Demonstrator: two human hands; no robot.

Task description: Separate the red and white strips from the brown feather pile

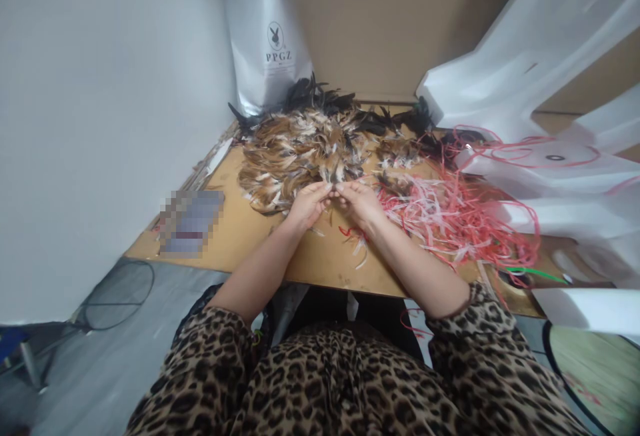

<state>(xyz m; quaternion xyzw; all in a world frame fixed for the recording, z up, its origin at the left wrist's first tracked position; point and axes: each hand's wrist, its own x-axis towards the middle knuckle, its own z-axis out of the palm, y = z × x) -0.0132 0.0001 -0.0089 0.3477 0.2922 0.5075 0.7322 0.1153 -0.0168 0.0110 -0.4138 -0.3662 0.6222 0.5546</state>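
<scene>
A heap of brown, white and black feathers lies on the wooden table. My left hand and my right hand meet at the near edge of the heap, fingertips pinched together on a small bunch of feathers. To the right of my right hand spreads a tangle of red and pink strips. A few loose feathers lie under my right wrist.
A silver bag printed PPGZ stands behind the heap. White plastic bags crowd the right side. A blurred flat item lies at the table's left edge. A green strip lies at the right front, a white wall on the left.
</scene>
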